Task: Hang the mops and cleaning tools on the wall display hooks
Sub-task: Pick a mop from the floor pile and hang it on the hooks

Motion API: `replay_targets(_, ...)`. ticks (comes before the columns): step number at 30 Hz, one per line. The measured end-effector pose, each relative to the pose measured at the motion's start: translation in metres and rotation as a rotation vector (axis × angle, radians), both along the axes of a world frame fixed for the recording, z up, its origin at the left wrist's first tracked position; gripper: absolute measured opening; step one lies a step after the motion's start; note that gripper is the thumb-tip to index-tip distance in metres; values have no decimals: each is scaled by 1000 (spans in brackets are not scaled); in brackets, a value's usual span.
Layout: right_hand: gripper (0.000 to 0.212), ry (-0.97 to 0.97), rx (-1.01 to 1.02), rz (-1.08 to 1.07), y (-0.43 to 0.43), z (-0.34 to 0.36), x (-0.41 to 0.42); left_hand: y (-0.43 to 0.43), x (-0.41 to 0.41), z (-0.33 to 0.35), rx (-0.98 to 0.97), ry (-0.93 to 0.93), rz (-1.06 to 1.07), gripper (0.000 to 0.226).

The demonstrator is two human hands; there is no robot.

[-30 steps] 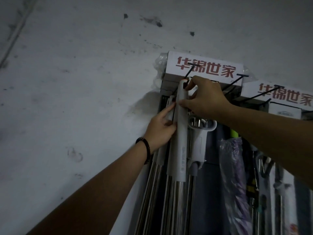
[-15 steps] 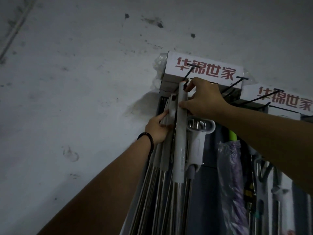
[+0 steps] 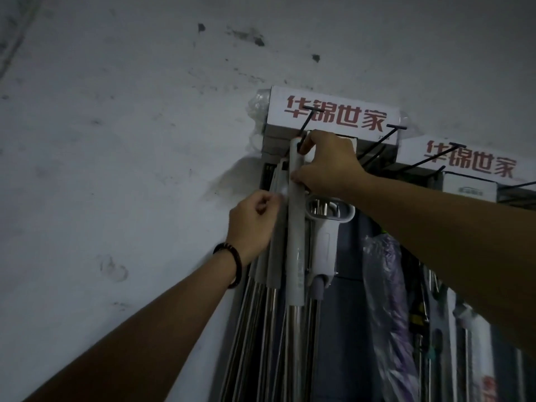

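Dim light, view tilted up a stained wall [image 3: 116, 146].

Right hand [image 3: 327, 165]: fingers and thumb curled round the top of a grey mop handle [image 3: 295, 233], gripping it just below its tip. The tip sits right at a black hook [image 3: 307, 123] that juts from under a white sign [image 3: 333, 117] with red characters. The hook's shaft meets the hole in the tip; whether it is through cannot be told.

Left hand [image 3: 252, 223]: fingers curled, knuckles out, pressed against the other handles [image 3: 274, 256] just left of the held one. Whether it pinches one cannot be told. Dark bead bracelet [image 3: 232, 262] on that wrist.

The mop handle hangs upright, its steel pole [image 3: 294, 343] running down out of frame among more steel poles.

Just right of it, touching: a white tool [image 3: 326, 233] with a loop grip. Further right, a purple item in a plastic bag [image 3: 385, 300]. More black hooks and a second sign [image 3: 470, 163] up on the right
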State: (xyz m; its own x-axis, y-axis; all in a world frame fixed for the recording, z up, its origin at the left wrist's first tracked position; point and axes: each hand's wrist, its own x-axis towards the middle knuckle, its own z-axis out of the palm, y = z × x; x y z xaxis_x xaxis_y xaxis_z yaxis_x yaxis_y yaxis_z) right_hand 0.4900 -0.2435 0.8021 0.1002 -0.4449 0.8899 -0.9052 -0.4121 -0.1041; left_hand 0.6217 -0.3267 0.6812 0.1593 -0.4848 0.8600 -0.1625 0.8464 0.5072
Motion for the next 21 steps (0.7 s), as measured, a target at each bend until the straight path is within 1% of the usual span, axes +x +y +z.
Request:
replay_targets(2,46,-7,-19,-31,-5,-1,0,15,-3,-14,-5,-118,-123,25)
replay_targets(4,48,-23,-27,-49,-11,-1,2,19,-5,-25,14,-207,-144,48)
replay_targets(5,48,-28,-28,-53,-14,-2,3,19,-5,-27,27,-208,-131,58)
replay_targets(7,49,-20,-29,-64,-19,-4,4,15,-4,-27,69,-180,-133,69)
replay_targets(10,55,22,-16,-96,-26,-6,3,11,-4,-23,131,-163,-130,76)
replay_targets(14,74,118,92,-140,-26,-4,0,-2,-6,-21,191,-159,-118,81)
replay_targets(16,80,144,133,-144,-23,-3,-1,-8,-8,-22,208,-134,-122,87)
replay_targets(19,76,175,148,-128,-17,-3,-3,-11,-12,-23,232,-122,-128,87)
replay_targets(21,62,199,138,-98,-11,-5,-4,-11,-12,-21,275,-124,-121,90)
